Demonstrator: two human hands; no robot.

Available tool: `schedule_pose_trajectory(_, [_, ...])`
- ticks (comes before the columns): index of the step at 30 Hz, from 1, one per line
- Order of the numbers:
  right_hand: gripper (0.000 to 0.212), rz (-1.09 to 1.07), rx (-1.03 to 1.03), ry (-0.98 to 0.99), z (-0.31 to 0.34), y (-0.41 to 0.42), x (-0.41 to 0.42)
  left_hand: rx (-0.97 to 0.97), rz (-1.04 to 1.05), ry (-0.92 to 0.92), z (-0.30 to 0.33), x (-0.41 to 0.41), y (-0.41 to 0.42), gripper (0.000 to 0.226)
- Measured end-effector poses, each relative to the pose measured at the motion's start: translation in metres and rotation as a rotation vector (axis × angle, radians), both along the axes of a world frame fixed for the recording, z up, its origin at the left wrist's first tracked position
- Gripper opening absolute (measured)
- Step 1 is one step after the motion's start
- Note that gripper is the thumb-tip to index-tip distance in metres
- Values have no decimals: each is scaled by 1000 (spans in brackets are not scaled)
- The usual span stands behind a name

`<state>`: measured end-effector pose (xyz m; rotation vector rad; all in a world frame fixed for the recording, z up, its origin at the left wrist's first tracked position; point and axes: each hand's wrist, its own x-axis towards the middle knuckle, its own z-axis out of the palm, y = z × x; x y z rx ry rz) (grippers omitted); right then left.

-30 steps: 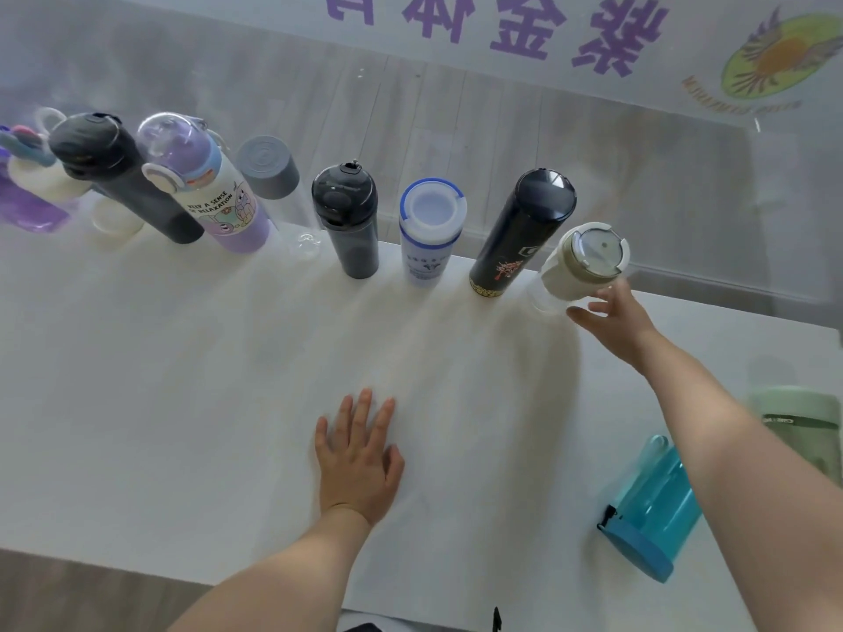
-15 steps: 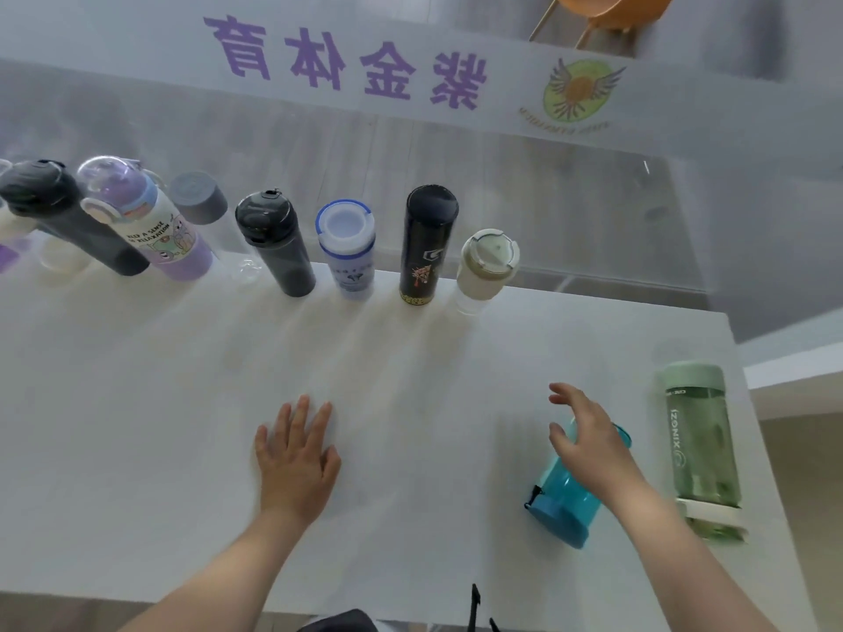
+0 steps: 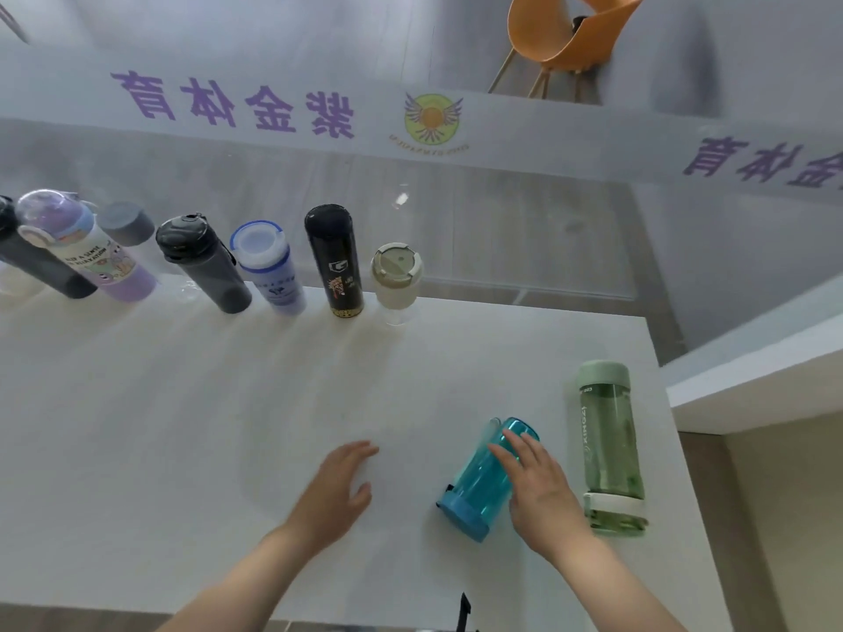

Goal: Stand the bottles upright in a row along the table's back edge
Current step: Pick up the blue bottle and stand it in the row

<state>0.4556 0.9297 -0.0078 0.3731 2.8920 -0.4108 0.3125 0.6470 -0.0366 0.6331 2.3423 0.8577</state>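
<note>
A teal bottle (image 3: 479, 485) lies on its side at the front right of the white table (image 3: 182, 426), blue cap toward me. My right hand (image 3: 543, 494) lies over it, fingers curled across its upper side. Just right of it a green bottle (image 3: 611, 449) also lies flat, pale green cap pointing away. My left hand (image 3: 337, 485) hovers open over the table, left of the teal bottle. Along the back edge several bottles stand in a row, ending with a black bottle (image 3: 337, 262) and a cream-lidded cup (image 3: 396, 280).
A white and blue bottle (image 3: 269, 266), a dark grey bottle (image 3: 205, 262) and a purple bottle (image 3: 86, 248) stand further left in the row. A glass wall with purple lettering runs behind the table. The table's right edge (image 3: 661, 403) lies close to the green bottle.
My right hand left the cream-lidded cup standing at the back edge, came down to the front right and settled on the teal bottle. My left hand shifted right and lifted slightly.
</note>
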Motion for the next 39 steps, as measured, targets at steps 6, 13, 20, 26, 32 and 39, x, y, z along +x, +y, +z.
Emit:
schedule_pose_trajectory(6, [107, 128, 98, 70, -5, 16, 11, -18, -198, -333, 25, 46, 79, 72])
schedule_pose_trajectory(13, [85, 206, 45, 111, -11, 31, 17, 20, -111, -349, 28, 74, 114, 70])
schedule_pose_trajectory(20, [74, 65, -151, 126, -8, 40, 31, 177, 124, -180, 64, 71, 124, 72])
schedule_pose_trajectory(26, [72, -138, -518, 74, 7, 25, 36, 203, -41, 59, 100, 74, 146, 63])
schedule_pose_trajectory(32, [71, -187, -619, 113, 0, 19, 40, 149, -190, 72, 110, 76, 164, 71])
schedule_pose_trajectory(39, [61, -325, -740, 318, 11, 10, 32, 176, -214, -44, 110, 66, 164, 71])
